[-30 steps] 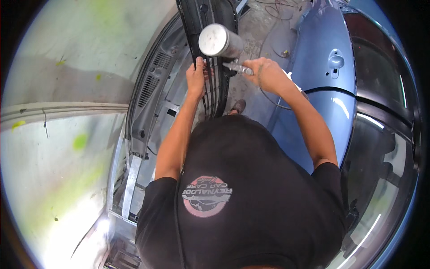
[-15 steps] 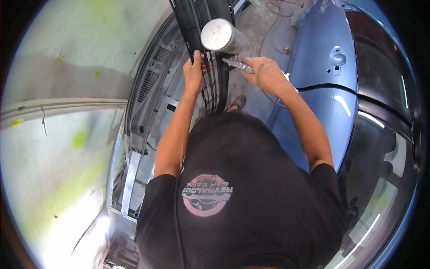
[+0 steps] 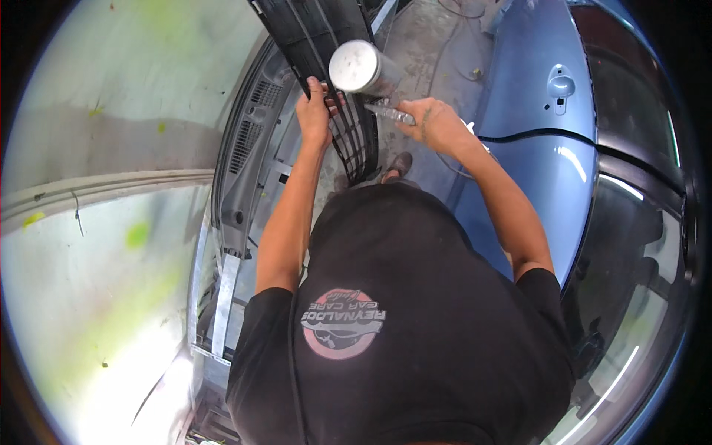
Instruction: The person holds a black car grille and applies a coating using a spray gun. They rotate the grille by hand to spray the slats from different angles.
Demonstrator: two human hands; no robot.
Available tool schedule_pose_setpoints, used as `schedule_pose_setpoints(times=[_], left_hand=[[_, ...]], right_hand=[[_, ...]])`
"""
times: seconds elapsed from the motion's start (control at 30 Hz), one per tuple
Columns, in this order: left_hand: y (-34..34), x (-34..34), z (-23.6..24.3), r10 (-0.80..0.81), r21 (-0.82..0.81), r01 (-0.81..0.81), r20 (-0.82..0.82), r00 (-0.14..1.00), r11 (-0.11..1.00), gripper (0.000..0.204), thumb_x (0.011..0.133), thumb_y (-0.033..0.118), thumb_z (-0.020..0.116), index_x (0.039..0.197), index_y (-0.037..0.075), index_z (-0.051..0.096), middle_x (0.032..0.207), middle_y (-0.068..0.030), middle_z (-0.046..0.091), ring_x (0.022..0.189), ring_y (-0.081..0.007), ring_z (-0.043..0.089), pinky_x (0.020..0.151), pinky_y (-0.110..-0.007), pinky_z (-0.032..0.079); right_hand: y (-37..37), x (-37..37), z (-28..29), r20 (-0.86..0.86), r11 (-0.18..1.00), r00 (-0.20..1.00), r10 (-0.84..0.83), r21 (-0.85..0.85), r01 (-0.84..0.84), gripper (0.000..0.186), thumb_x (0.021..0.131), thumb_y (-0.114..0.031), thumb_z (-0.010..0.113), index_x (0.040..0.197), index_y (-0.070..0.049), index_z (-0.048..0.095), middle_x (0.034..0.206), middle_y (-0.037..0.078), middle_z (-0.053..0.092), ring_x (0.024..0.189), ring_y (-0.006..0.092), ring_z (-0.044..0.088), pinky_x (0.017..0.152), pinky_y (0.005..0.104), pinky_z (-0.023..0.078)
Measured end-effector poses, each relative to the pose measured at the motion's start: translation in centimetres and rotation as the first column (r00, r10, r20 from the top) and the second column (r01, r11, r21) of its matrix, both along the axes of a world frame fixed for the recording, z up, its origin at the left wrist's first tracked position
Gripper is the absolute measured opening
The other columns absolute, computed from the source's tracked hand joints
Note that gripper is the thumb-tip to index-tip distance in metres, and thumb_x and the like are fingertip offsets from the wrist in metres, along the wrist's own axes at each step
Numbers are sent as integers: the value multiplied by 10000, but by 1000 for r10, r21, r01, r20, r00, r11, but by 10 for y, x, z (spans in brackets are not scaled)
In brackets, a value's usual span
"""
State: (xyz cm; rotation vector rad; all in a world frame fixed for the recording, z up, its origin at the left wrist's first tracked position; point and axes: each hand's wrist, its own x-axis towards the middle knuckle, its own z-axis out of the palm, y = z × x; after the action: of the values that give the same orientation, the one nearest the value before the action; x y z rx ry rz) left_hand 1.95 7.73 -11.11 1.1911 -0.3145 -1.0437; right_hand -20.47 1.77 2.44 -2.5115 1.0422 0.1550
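My right hand point(image 3: 437, 127) is closed around the metal handle of a spray gun point(image 3: 393, 113). On top of the gun sits a clear cup with a white lid point(image 3: 353, 67), which covers part of what lies beneath. A long black slatted grille point(image 3: 308, 33) runs from the top of the view down toward my feet. Its left edge is gripped by my left hand point(image 3: 314, 117), with the thumb on the near face and some fingers showing through the slats. The gun's front is close to the grille's right side; whether they touch is hidden.
A blue car door point(image 3: 530, 81) with dark glass stands on my right. To the left are a black vented panel point(image 3: 242, 163), a metal stand point(image 3: 224, 304) and a pale paint-marked wall point(image 3: 111, 193). A thin hose lies across the concrete floor point(image 3: 415, 44) near my shoe point(image 3: 400, 164).
The grille has tilted, its top moving left and its lower end right, showing more of its face. My left hand has shifted slightly up and left; the spray gun has moved slightly down and left.
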Motion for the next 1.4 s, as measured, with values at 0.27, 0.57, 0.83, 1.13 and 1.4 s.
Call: schedule_pose_setpoints(times=[0.27,0.57,0.83,1.13,1.4], left_hand=[[-9,5,33,-33,-8,33,39,999,999,633,1055,651,410,1025,55,618,845,-89,699,773,-195,684,686,-332,505],[-17,-5,56,-1,-7,1,-2,1000,1000,598,1063,627,421,1041,67,631,832,-52,689,756,-148,664,639,-307,471],[-22,-18,65,-18,-45,17,-6,1000,999,611,1036,657,464,1112,71,622,901,-64,679,845,-190,663,720,-346,497],[-23,-32,76,41,-104,-41,-10,999,994,547,1046,611,493,1131,79,586,938,-60,630,863,-184,627,741,-363,505],[-24,-25,96,28,-142,-35,-56,998,989,553,1052,615,471,1122,81,596,937,-52,647,868,-188,629,740,-371,497]], right_hand=[[14,-20,-43,79,987,985,-152,66,147,348,914,-279,689,1195,-73,686,1042,215,722,1008,428,680,878,503,543],[28,-22,-66,351,967,910,-223,-35,251,375,927,-285,694,1214,-45,683,1013,235,710,967,444,677,839,491,539],[38,-33,-79,343,949,893,-292,-9,314,359,921,-255,707,1188,-16,691,1041,224,715,970,441,683,833,479,544],[39,-21,-63,446,953,849,-285,33,302,388,926,-289,690,1222,-38,693,1138,228,710,1030,437,678,915,492,540],[41,-43,-87,311,915,862,-400,84,395,412,914,-281,714,1209,5,696,1063,254,722,985,447,694,849,470,547]])
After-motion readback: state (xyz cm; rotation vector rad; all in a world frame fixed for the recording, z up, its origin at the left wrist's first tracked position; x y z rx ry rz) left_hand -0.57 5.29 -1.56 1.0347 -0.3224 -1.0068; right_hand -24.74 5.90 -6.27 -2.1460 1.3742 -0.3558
